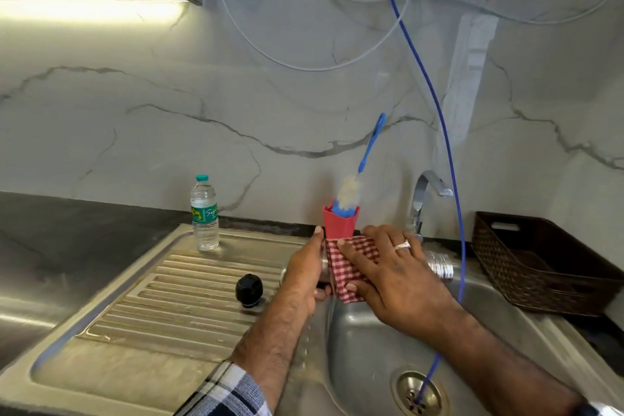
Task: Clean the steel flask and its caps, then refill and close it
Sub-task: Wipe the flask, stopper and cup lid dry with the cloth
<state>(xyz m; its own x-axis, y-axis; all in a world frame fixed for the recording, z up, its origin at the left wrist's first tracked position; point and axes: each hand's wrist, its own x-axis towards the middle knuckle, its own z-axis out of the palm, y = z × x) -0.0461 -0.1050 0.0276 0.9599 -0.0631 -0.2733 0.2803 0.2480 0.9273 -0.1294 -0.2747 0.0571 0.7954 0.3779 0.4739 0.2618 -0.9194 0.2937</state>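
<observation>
Both hands [354, 267] grip flask [437, 263].

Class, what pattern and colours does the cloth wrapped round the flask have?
Red-and-white check on the cloth, seen in the head view.
</observation>
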